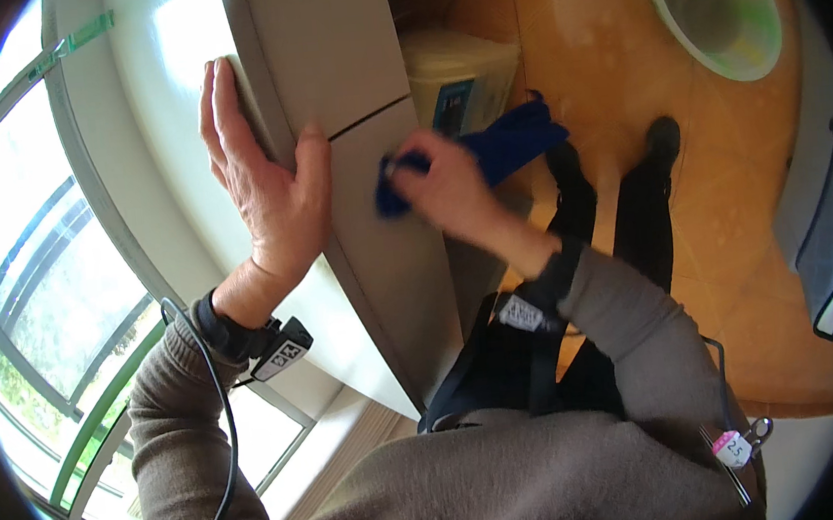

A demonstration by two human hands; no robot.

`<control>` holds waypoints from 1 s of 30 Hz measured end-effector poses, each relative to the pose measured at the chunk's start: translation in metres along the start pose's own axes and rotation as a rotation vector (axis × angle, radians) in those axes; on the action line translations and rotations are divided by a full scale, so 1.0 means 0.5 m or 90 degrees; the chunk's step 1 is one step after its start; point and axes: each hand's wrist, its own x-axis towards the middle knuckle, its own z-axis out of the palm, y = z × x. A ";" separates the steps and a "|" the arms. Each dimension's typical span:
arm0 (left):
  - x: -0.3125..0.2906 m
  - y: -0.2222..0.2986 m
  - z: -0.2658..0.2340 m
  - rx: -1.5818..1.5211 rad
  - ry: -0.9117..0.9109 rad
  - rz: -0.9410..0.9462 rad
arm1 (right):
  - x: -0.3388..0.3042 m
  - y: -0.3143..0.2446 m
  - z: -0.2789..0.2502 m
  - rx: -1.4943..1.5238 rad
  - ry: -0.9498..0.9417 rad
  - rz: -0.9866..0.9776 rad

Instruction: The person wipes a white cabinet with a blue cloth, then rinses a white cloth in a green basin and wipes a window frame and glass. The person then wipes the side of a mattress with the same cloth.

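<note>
While the left hand [278, 203] lies over the long edge of a cabinet, its fingers extended along the white face [352, 310] and its thumb set apart on the grey panel [329, 50], it grips no separate object. The right hand [450, 188], slightly blurred, is curled around a bunched end of a dark blue cloth [520, 142] at that same grey panel; whether every finger is closed on it cannot be told. From the hand, the rest of the cloth trails to the right, past the panel's far side. The grey surface is smooth and matt, crossed at a slant by a thin dark gap [369, 117] that reaches the edge near the left thumb, whereas the white face is brighter, with a glare toward the top. On the left side, a window [63, 291] with dark bars lets in strong daylight, greenery showing through the glass, and a strip of green tape [85, 33] is stuck near its upper frame. Right of the cabinet spreads an orange-brown tiled floor [747, 300], with a pale translucent container [478, 61] near the cloth and a round bin [766, 63] with a whitish rim farther off, at the upper right. Two dark shoes [664, 139] stand between the cabinet and the bin.
</note>
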 end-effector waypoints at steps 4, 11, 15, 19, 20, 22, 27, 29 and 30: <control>-0.004 0.000 0.000 -0.031 -0.004 -0.011 | 0.020 0.007 -0.015 -0.075 0.007 -0.028; -0.010 -0.006 -0.010 -0.026 -0.003 -0.018 | 0.102 -0.015 -0.007 0.080 0.117 -0.173; -0.017 -0.003 -0.017 0.009 -0.012 -0.002 | 0.108 -0.053 0.018 -0.031 0.045 -0.142; -0.018 0.001 -0.021 0.009 -0.030 -0.036 | 0.127 -0.072 0.001 0.044 0.162 -0.032; -0.017 0.002 -0.022 0.017 -0.025 -0.023 | 0.129 -0.074 -0.003 -0.009 0.119 -0.058; -0.018 0.005 -0.023 0.025 -0.031 -0.025 | 0.129 -0.078 -0.010 -0.100 0.041 -0.124; -0.019 0.005 -0.021 0.062 -0.028 -0.014 | 0.124 -0.099 -0.015 -0.063 0.084 -0.063; -0.020 0.003 -0.020 0.023 -0.024 -0.022 | 0.114 -0.110 -0.008 -0.079 0.009 -0.104; -0.020 0.002 -0.019 0.015 -0.033 -0.033 | 0.115 -0.109 -0.006 -0.053 0.061 -0.097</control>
